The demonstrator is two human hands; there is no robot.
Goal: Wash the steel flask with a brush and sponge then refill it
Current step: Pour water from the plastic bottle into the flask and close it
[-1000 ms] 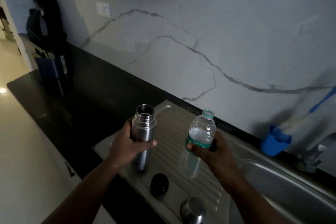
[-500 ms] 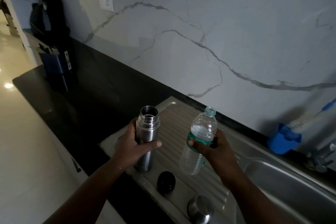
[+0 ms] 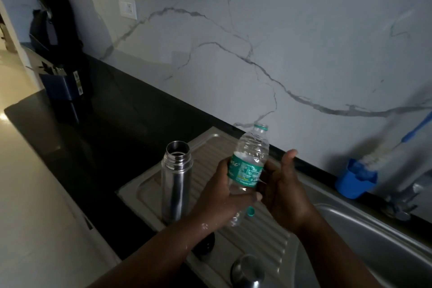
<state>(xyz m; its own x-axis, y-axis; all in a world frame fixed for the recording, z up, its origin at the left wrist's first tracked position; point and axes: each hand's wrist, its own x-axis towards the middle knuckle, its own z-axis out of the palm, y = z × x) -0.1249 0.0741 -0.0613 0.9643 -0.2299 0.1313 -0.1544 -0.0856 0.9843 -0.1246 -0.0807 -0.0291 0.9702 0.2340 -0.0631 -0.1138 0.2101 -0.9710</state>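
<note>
The tall, open-mouthed steel flask (image 3: 177, 180) stands upright and uncapped on the ribbed steel drainboard (image 3: 261, 236) of the sink, let into the dark bench (image 3: 98, 138); no hand touches it. Just to its right, the left hand (image 3: 224, 196) grips a clear plastic water bottle with a green label (image 3: 249, 166), fingers curled around its lower half, the bottle uncapped and tilted slightly. The right hand (image 3: 284, 192) is beside the bottle with fingers straight and relaxed, palm toward it; whether it touches is unclear. A small green bottle cap (image 3: 251, 211) lies on the drainboard below the hands. Nearer the camera sit a black round lid (image 3: 205, 244) and a steel cup-lid (image 3: 247, 272). A blue holder (image 3: 354, 182) stands by the wall.
</note>
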